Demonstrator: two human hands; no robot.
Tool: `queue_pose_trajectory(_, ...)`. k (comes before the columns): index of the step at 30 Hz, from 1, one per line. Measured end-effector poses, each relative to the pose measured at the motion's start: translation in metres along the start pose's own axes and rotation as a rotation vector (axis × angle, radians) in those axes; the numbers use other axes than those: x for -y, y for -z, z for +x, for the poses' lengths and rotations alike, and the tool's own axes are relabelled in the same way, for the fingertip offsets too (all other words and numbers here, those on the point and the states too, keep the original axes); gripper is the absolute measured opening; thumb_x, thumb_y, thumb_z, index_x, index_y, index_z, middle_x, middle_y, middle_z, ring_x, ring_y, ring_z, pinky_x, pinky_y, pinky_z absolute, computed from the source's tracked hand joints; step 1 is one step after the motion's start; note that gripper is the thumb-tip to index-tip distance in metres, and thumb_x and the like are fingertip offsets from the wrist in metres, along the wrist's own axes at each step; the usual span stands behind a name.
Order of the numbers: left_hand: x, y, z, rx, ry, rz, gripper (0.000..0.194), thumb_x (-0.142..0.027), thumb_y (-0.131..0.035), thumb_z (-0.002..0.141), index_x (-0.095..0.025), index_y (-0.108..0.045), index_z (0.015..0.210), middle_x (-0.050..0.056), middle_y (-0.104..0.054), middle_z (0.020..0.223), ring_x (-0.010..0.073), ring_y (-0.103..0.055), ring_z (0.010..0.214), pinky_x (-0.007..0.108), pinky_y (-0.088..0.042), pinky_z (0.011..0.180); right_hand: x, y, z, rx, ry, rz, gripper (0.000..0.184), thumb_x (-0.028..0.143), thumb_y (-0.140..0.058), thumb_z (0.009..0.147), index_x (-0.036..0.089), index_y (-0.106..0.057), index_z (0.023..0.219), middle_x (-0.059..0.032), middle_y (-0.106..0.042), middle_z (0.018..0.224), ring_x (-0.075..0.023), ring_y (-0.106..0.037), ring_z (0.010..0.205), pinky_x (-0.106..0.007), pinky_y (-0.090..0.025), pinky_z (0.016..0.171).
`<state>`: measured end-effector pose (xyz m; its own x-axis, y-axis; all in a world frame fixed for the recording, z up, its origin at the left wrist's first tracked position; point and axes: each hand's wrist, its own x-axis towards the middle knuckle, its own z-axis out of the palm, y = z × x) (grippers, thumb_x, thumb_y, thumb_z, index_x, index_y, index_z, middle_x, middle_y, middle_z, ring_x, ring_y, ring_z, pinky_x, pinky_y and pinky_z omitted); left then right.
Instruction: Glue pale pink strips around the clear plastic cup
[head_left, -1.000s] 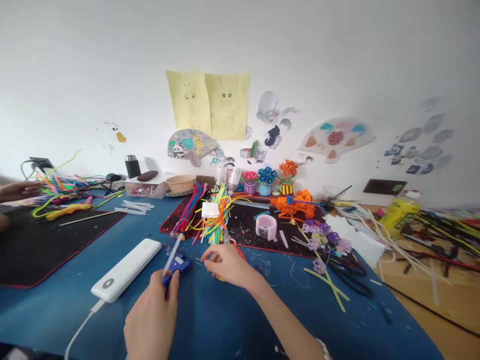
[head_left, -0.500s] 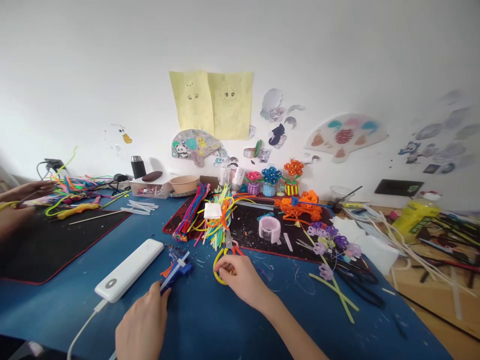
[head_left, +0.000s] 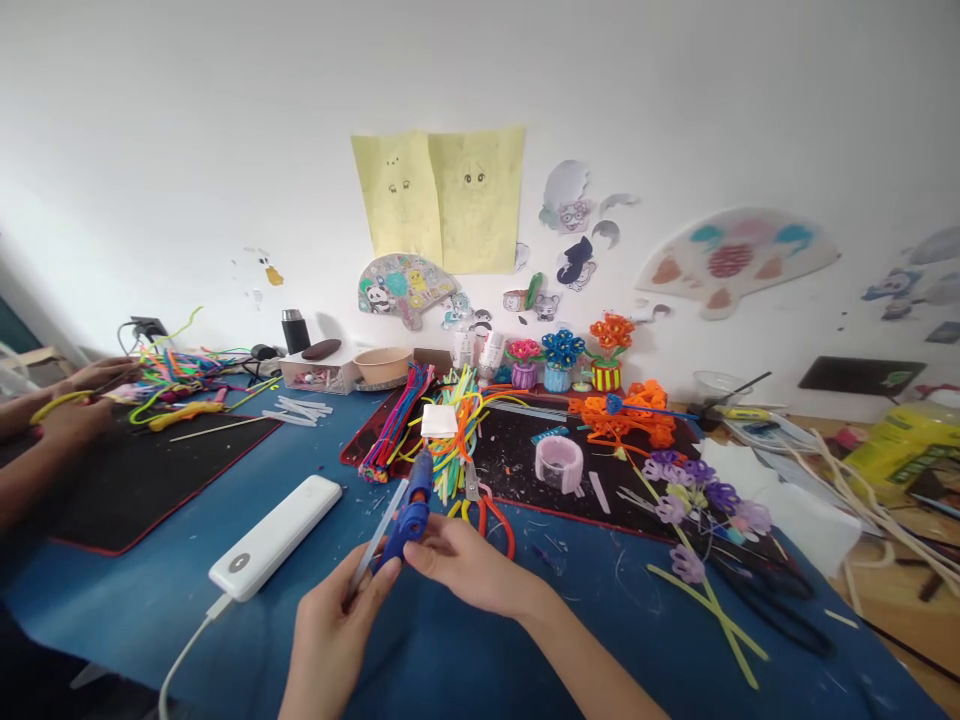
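Observation:
A blue glue gun (head_left: 412,522) is held up in front of me, its nozzle pointing away. My right hand (head_left: 469,568) pinches its near part between thumb and fingers. My left hand (head_left: 337,625) is closed around a long translucent glue stick (head_left: 382,530), which slants up along the left side of the gun. The left thumb also meets the gun's handle. Just beyond my right hand lie scissors (head_left: 472,488) with orange and yellow handles. Past the gun's nozzle, a white square pad (head_left: 439,421) rests on a bundle of colourful pipe cleaners (head_left: 465,455).
A white power bank (head_left: 277,535) with a cable lies left. A pink ring-shaped piece (head_left: 559,463) and purple pipe-cleaner flowers (head_left: 686,565) lie right. Small flower pots (head_left: 557,377) line the wall. At far left another person's hands (head_left: 71,420) hold yellow-handled scissors.
The glue gun has been lifted off the table and turned nozzle away. My right hand has left the scissors and taken hold of the gun. My left hand has moved right with the glue stick.

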<state>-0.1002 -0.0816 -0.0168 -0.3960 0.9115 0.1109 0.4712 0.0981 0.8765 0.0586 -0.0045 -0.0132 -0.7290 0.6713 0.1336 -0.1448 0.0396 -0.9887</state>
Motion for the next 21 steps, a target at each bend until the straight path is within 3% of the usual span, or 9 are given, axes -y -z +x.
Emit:
queue_pose_trajectory(3,-0.008,-0.014,0.003,0.009,-0.001,-0.118,0.063,-0.067,-0.061,0.068,-0.012,-0.073,0.099,0.0,-0.064,0.067,0.0184,-0.057,0.067,0.024,-0.045,0.061,0.002,0.0,0.01,-0.042,-0.003,0.241,0.061,0.062,-0.074,0.071,0.021,-0.064,0.115,-0.0053,-0.07,0.105,-0.0237,-0.063,0.109,-0.036,-0.047,0.096)
queue_pose_trajectory(9,-0.012,-0.028,0.006,-0.085,0.035,-0.246,0.062,-0.064,-0.067,0.067,-0.013,-0.072,0.102,0.002,-0.072,0.076,0.0229,-0.063,0.08,0.027,-0.051,0.072,0.005,0.002,0.02,-0.122,-0.049,0.32,0.063,0.059,-0.082,0.06,0.018,-0.066,0.106,-0.0058,-0.071,0.097,-0.0261,-0.066,0.1,-0.038,-0.05,0.088)
queue_pose_trajectory(13,-0.01,-0.032,0.01,-0.181,0.065,-0.251,0.062,-0.063,-0.069,0.065,-0.012,-0.072,0.102,-0.002,-0.061,0.059,0.0216,-0.061,0.075,0.025,-0.049,0.065,0.0,0.001,0.025,-0.162,-0.019,0.382,0.058,0.058,-0.082,0.062,0.017,-0.068,0.101,-0.0057,-0.073,0.089,-0.0251,-0.068,0.095,-0.038,-0.05,0.088)
queue_pose_trajectory(17,-0.013,-0.037,0.008,-0.186,0.064,-0.279,0.06,-0.061,-0.072,0.064,-0.013,-0.072,0.101,-0.003,-0.057,0.059,0.0175,-0.057,0.067,0.022,-0.045,0.058,-0.007,0.0,0.027,-0.179,0.001,0.401,0.054,0.056,-0.082,0.064,0.015,-0.071,0.098,-0.0069,-0.075,0.088,-0.0253,-0.069,0.093,-0.038,-0.049,0.09)
queue_pose_trajectory(21,-0.021,-0.035,0.005,-0.222,0.06,-0.304,0.063,-0.063,-0.065,0.072,-0.015,-0.066,0.113,-0.009,-0.038,0.05,0.0097,-0.037,0.047,0.02,-0.029,0.044,-0.014,0.0,0.026,-0.194,-0.002,0.423,0.054,0.06,-0.079,0.066,0.012,-0.071,0.09,-0.0085,-0.075,0.083,-0.0274,-0.07,0.091,-0.039,-0.05,0.088)
